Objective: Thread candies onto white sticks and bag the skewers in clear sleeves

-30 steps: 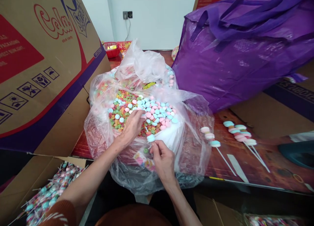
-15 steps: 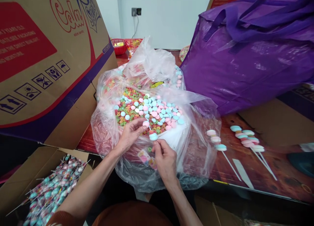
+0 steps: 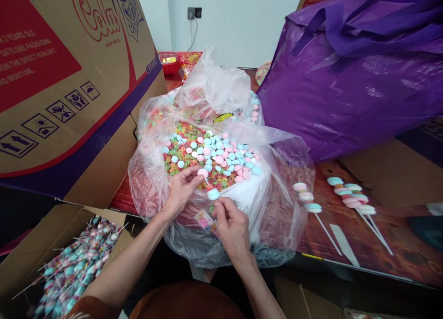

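The left hand (image 3: 184,186) has its fingers closed on a pink candy (image 3: 202,173) at the stick's tip, while the right hand's (image 3: 233,224) fingers pinch the candy stick (image 3: 213,194) over the plastic bag (image 3: 277,189).

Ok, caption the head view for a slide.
Left hand holds a pink candy at the stick in the right hand, over loose candies.

Left hand (image 3: 185,185) pinching a pink candy (image 3: 202,173) at the tip of a stick, right hand (image 3: 233,226) gripping that stick below a blue candy (image 3: 213,194), both over the plastic bag (image 3: 148,176) of mixed sweets at the table's (image 3: 367,236) near edge, finished-looking skewers (image 3: 353,200) lying right of it.
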A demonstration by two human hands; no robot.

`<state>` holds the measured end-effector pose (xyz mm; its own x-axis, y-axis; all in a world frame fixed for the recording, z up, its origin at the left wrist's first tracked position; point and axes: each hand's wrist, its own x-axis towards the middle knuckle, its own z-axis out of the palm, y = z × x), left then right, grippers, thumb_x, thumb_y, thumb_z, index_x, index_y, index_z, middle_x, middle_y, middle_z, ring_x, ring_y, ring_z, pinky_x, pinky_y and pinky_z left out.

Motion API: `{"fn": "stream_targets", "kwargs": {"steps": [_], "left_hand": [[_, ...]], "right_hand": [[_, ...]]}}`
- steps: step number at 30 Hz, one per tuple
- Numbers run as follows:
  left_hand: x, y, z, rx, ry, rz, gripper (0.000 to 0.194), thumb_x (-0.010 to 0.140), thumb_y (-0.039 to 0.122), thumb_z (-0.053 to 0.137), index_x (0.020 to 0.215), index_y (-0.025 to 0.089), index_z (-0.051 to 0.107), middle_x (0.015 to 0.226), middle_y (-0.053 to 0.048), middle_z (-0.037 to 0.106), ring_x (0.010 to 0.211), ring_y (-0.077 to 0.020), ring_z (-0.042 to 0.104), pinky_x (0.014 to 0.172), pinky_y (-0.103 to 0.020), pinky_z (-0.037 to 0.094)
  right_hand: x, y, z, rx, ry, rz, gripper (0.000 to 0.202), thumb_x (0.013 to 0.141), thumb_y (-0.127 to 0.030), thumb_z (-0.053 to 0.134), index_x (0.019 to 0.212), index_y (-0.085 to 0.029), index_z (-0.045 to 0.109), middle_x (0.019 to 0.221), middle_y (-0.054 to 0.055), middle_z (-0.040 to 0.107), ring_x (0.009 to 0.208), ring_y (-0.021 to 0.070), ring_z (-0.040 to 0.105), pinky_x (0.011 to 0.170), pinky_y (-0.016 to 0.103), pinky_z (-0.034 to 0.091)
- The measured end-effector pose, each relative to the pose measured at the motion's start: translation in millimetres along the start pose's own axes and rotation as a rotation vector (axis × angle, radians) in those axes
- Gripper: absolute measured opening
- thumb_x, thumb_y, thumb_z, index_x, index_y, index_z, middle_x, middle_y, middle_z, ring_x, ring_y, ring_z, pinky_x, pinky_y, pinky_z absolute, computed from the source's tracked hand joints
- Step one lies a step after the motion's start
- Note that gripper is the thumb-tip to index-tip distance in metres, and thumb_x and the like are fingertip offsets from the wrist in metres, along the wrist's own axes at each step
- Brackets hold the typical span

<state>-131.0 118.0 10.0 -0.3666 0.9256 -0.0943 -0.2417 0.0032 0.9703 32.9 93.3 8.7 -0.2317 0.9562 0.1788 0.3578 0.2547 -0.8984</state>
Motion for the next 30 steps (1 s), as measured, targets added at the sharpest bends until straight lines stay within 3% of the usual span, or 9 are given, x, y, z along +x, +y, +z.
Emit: {"fn": "stream_targets", "kwargs": {"steps": [9,14,19,30], "left_hand": [[-4,0,-3.2,0.097,-0.029,0.051,0.033,0.071,0.033,0.08,0.1,0.018,0.077,0.098,-0.006,0.078,0.088,-0.0196,0.07,0.084,-0.033,0.055],[-15,-5,-3.8,0.337,0.021,0.252,0.022,0.082,0.025,0.071,0.102,0.021,0.079,0.102,-0.007,0.077,0.095,-0.0212,0.069,0.089,-0.034,0.055],[-28,-3,-8.1,0.543,0.029,0.439,0.024,0.091,0.024,0.061,0.11,0.024,0.077,0.105,-0.007,0.075,0.097,-0.019,0.068,0.087,-0.032,0.056],[-39,-10,-7.3,0.559,-0.072,0.398,0.026,0.095,0.026,0.056,0.111,0.024,0.077,0.103,-0.008,0.075,0.094,-0.0188,0.069,0.085,-0.03,0.056]], "right_hand": [[3,-1,3,0.003,-0.032,0.015,0.03,0.096,-0.032,0.047,0.069,-0.021,0.054,0.055,-0.005,0.051,0.05,0.0107,0.047,0.05,0.021,0.036],[3,-6,8,0.008,-0.028,0.072,0.032,0.096,-0.034,0.046,0.067,-0.022,0.05,0.052,-0.005,0.045,0.048,0.0111,0.043,0.048,0.022,0.033],[4,-11,13,0.039,-0.039,0.058,0.031,0.094,-0.032,0.045,0.064,-0.022,0.047,0.051,-0.006,0.045,0.046,0.0101,0.043,0.048,0.021,0.035],[11,-11,20,0.121,-0.035,0.132,0.032,0.092,-0.033,0.046,0.062,-0.021,0.048,0.051,-0.005,0.05,0.045,0.01,0.042,0.049,0.022,0.034]]}}
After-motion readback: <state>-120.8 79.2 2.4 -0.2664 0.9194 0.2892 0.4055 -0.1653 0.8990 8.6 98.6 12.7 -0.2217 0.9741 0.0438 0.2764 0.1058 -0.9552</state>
